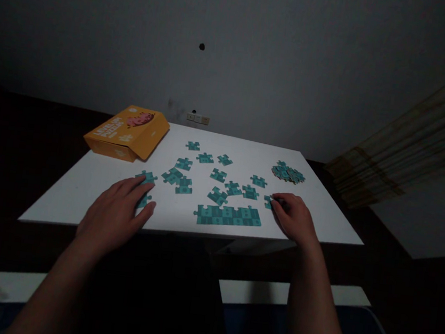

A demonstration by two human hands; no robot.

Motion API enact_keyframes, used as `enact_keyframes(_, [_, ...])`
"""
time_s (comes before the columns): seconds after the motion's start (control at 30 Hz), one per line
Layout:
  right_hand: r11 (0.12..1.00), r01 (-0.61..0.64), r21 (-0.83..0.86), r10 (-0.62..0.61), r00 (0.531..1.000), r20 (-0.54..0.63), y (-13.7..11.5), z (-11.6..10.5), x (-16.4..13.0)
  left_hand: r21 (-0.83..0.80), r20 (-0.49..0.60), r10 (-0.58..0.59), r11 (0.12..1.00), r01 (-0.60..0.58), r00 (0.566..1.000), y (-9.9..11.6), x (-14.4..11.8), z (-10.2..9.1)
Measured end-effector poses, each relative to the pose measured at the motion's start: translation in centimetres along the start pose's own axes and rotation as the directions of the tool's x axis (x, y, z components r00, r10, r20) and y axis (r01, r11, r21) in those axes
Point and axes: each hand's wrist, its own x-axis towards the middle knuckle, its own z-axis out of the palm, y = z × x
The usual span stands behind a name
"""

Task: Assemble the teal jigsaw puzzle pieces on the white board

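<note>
A joined strip of teal puzzle pieces (228, 217) lies near the table's front edge, between my two hands. To its right, my right hand (294, 214) has its fingers closed on a single teal puzzle piece (268, 201), which shows beside the fingertips. My left hand (119, 210) rests at the table's left side, fingers stretched out and apart, over teal puzzle pieces (149, 177) that it partly hides. Several loose puzzle pieces (218, 175) are scattered beyond the strip. A heap of puzzle pieces (288, 173) sits at the back right.
An orange puzzle box (130, 131) with its end flap open stands at the table's back left. The white table (245, 144) is close to a grey wall (276, 76) with a socket plate (198, 118). A yellowish curtain (414, 135) hangs at the right.
</note>
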Motion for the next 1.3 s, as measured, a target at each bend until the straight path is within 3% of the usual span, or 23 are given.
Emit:
enact_keyframes(0.27, [0.999,0.044,-0.003,-0.044,0.999,0.009,-0.2,0.2,0.2,0.012,-0.031,0.028,1.000,-0.028,0.999,-0.5,-0.1,0.5])
enact_keyframes(0.63, [1.000,-0.014,-0.003,0.014,1.000,0.024,-0.5,0.3,0.3,0.010,-0.089,0.032,0.999,-0.031,0.996,-0.6,-0.3,0.9])
enact_keyframes(0.8, [0.997,-0.072,-0.023,0.072,0.997,0.006,-0.1,0.4,0.2,0.034,-0.087,0.029,0.999,-0.026,0.996,-0.4,-0.3,1.0])
enact_keyframes(1.3, [0.996,-0.078,-0.033,0.077,0.997,-0.015,0.5,0.7,0.0,0.037,-0.061,-0.018,0.999,0.021,0.998,0.4,-0.5,0.8])
